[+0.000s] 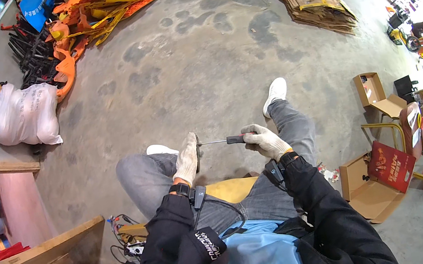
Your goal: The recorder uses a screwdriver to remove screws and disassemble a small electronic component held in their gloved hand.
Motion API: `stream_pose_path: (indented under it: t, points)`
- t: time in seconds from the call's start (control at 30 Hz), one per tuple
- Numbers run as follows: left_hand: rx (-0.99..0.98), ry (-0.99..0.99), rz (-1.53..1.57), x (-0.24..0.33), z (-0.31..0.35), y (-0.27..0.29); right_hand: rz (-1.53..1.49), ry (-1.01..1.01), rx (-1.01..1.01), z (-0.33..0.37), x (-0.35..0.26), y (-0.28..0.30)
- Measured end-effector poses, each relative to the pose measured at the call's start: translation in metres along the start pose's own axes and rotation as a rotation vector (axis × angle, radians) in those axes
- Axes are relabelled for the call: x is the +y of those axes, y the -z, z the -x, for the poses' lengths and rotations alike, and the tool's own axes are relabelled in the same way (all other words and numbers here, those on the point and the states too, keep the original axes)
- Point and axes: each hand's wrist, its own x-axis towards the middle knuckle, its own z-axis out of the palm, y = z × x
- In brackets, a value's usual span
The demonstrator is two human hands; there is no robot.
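Light-blue shirt and black jacket sleeves, nearest the viewer, frame work held out between the knees. Progress appears to be mid-step: a screwdriver is directed at a narrow dark part, though no finished fastening can be made out, and how much remains cannot be told. The right hand (gloved, like its partner) is curled closed around the handle; the left hand grips the dark part, just beyond the shaft's far end. Whether tip and part touch is unclear.
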Motion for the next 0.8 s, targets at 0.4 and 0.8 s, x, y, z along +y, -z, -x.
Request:
stream_pose_path:
  t: [0.4, 0.8]
  points:
    - [-0.087, -0.055, -0.532, 0.033, 0.027, 0.006, 0.174, -0.077, 0.016, 0.003, -0.011, 0.008]
    - [0.032, -0.193, -0.389, -0.029, -0.013, 0.01, 0.243, -0.188, 0.041, 0.011, -0.023, -0.014]
